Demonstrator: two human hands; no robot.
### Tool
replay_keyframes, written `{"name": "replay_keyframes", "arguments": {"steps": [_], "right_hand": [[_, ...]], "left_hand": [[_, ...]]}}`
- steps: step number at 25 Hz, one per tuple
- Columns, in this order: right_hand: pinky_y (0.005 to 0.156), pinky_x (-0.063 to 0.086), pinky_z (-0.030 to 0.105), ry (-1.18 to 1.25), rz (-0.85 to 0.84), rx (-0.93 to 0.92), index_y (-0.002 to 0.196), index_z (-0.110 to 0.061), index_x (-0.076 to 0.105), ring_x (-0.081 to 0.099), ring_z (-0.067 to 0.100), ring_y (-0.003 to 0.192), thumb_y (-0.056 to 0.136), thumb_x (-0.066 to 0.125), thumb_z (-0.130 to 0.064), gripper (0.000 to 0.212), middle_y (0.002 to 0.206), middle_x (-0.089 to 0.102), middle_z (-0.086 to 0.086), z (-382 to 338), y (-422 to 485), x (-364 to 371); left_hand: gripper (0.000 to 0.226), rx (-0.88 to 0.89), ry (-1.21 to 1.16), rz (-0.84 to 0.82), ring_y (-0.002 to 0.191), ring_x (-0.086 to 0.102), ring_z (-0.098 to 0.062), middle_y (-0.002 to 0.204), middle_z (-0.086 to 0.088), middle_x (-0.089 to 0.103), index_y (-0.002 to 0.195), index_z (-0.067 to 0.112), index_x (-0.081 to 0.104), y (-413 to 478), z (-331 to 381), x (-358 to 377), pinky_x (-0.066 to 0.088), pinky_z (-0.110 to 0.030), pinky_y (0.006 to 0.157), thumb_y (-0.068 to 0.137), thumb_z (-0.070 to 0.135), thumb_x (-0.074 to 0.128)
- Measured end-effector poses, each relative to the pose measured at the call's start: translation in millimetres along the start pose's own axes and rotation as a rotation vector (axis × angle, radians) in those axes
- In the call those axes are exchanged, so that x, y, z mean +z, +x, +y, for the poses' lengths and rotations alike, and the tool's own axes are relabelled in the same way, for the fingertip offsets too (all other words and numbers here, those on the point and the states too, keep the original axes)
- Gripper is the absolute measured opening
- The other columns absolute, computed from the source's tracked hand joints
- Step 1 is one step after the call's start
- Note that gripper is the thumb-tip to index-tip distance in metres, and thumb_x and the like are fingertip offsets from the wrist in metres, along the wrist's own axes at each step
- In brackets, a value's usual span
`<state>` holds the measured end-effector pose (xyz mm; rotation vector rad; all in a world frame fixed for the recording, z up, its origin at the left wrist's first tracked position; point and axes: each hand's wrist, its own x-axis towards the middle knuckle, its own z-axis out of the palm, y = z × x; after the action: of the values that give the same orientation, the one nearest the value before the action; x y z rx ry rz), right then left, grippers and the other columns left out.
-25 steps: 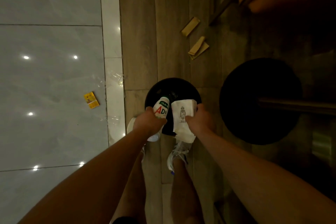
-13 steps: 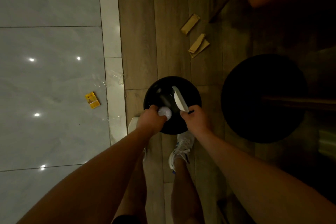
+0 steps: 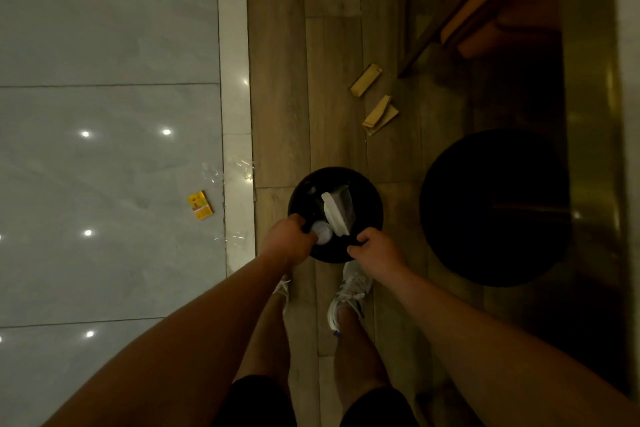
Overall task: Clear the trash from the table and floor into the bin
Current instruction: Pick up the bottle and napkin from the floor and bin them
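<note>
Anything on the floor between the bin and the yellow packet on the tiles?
Nothing solid shows. Between the bin and the yellow packet lie bare tile and crumpled clear plastic film by the pale border strip, itself trash. Both hands, left hand and right hand, are at the bin's rim.

Your black bin (image 3: 301,184) holds white paper (image 3: 335,215); a yellow packet (image 3: 200,205) lies on pale grey tile (image 3: 104,166), tan cardboard (image 3: 380,115) on brown planks (image 3: 277,80).

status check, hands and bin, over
Left hand at round black bin rim by white bottle. Right hand empty, white paper inside. Yellow packet on floor.
</note>
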<state>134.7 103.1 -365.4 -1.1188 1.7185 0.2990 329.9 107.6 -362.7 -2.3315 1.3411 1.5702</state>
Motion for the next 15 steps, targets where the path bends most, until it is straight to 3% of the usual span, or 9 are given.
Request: {"name": "replay_keyframes", "arguments": {"steps": [4, 6, 9, 15], "right_hand": [[0.084, 0.053, 0.043, -0.061, -0.014, -0.049, 0.099, -0.02, 0.053, 0.06, 0.026, 0.091, 0.084, 0.065, -0.037, 0.026, 0.099, 0.061, 0.007, -27.9, -47.2, -26.1], [0.085, 0.053, 0.044, -0.092, -0.015, -0.086, 0.102, -0.017, 0.055, 0.06, 0.027, 0.091, 0.084, 0.065, -0.037, 0.029, 0.102, 0.062, 0.009, -48.0, -79.9, -44.5], [0.084, 0.053, 0.04, -0.148, -0.002, -0.128, 0.106, -0.015, 0.057, 0.061, 0.027, 0.093, 0.084, 0.065, -0.037, 0.033, 0.104, 0.064, 0.009, -73.5, -126.4, -73.6], [0.07, 0.044, 0.031, -0.159, -0.009, -0.161, 0.103, -0.014, 0.06, 0.057, 0.019, 0.084, 0.083, 0.066, -0.036, 0.03, 0.101, 0.065, 0.006, -90.7, -203.7, -105.9]], "left_hand": [[0.039, -0.01, -0.007, 0.033, 0.062, 0.047, 0.001, 0.071, 0.014, 0.056, 0.114, 0.019, 0.058, -51.3, 17.8, -47.3, 0.031, -0.015, 0.051, 0.079, 0.035, 0.06], [0.042, -0.019, -0.002, 0.031, 0.073, 0.055, -0.008, 0.093, 0.002, 0.068, 0.118, 0.018, 0.057, -84.1, 27.3, -72.5, 0.037, -0.019, 0.059, 0.08, 0.036, 0.061], [0.051, -0.044, -0.012, 0.048, 0.1, 0.063, -0.024, 0.116, -0.009, 0.067, 0.126, 0.016, 0.055, -129.0, 41.6, -102.0, 0.043, -0.028, 0.075, 0.08, 0.037, 0.061], [0.048, -0.043, -0.021, 0.092, 0.091, 0.066, -0.018, 0.102, -0.005, 0.071, 0.125, 0.022, 0.055, -208.4, 47.8, -145.3, 0.05, -0.03, 0.081, 0.079, 0.033, 0.063]]}}
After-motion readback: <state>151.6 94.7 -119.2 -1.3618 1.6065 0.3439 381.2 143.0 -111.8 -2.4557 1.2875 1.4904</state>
